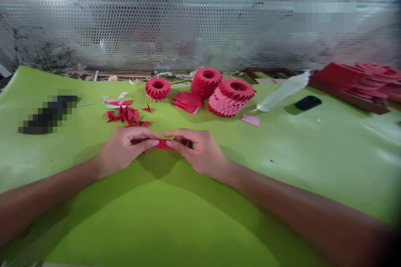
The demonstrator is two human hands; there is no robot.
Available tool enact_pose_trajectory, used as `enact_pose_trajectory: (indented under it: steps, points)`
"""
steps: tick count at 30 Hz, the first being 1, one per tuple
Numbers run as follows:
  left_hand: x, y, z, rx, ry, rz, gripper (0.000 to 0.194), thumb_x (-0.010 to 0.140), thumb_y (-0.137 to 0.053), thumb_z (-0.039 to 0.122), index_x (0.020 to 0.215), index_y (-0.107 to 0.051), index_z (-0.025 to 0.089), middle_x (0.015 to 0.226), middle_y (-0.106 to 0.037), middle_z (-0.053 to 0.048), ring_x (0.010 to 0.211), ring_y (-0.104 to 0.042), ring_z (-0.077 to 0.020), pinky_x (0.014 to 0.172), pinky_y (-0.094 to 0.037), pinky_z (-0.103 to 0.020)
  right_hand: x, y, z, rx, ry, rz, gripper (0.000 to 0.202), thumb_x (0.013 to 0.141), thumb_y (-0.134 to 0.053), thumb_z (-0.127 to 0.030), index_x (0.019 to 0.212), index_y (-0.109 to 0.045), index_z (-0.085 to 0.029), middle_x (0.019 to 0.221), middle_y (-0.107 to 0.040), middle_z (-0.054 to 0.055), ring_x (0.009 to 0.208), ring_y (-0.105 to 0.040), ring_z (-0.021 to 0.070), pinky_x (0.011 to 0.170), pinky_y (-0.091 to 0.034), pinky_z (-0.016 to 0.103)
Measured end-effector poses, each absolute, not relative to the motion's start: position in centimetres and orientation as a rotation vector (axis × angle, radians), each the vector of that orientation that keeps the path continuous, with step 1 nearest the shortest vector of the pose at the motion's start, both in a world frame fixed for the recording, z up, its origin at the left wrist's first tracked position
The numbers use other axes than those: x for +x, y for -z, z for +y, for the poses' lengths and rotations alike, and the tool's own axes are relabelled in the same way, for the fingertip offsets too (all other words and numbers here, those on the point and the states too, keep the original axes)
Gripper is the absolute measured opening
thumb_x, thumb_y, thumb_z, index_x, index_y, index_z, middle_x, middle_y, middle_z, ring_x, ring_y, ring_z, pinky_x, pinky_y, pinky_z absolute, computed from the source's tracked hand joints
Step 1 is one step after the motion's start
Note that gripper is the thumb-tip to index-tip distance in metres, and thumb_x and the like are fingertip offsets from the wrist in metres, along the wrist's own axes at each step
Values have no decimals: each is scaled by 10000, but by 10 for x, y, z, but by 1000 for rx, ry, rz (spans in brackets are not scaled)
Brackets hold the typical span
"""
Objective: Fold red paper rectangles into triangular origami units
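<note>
Between my two hands is a small folded strip of red paper (163, 144). My left hand (122, 150) pinches its left end between thumb and fingers. At the other end, my right hand (200, 150) grips it the same way, thumb toward me. Just beyond my left hand lies a loose heap of folded red paper pieces (125, 114), with a few pink and white ones behind it. A stack of red paper rectangles (187, 102) sits farther back, beyond my fingertips.
Ring-shaped paper stacks (232, 98) stand at the back middle of the green tabletop (163, 221). To their right are a pink paper slip (250, 120), a clear bottle (283, 91), a black oval object (308, 103) and a brown tray (354, 96) of red paper. A perforated metal screen (156, 29) rises behind.
</note>
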State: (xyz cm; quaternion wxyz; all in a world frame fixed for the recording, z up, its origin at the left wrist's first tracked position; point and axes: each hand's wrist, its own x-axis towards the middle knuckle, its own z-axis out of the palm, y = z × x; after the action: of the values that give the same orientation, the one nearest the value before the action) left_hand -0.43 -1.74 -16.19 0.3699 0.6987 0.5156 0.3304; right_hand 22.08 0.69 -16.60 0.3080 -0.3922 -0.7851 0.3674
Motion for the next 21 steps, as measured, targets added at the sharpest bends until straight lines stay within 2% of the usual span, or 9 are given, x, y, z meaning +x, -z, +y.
enact_pose_trajectory:
  steps: [10, 21]
  points:
    - [-6, 163, -18, 1810, -816, 1368, 261, 893, -644, 400, 982, -799, 210, 762, -771, -28, 585, -659, -145, 528, -471, -230, 221, 166, 6, -1012, -937, -2114, 249, 951, -626, -326, 1077, -795, -193, 891, -798, 43, 547, -597, 99, 455, -376, 213]
    - [-5, 161, -19, 1879, -806, 1369, 279, 918, -614, 393, 998, -806, 208, 753, -778, -35, 576, -668, -153, 523, -473, -235, 221, 166, 6, -1026, -938, -2108, 250, 950, -617, -328, 1065, -800, -202, 825, -786, 33, 538, -581, 105, 483, -387, 222]
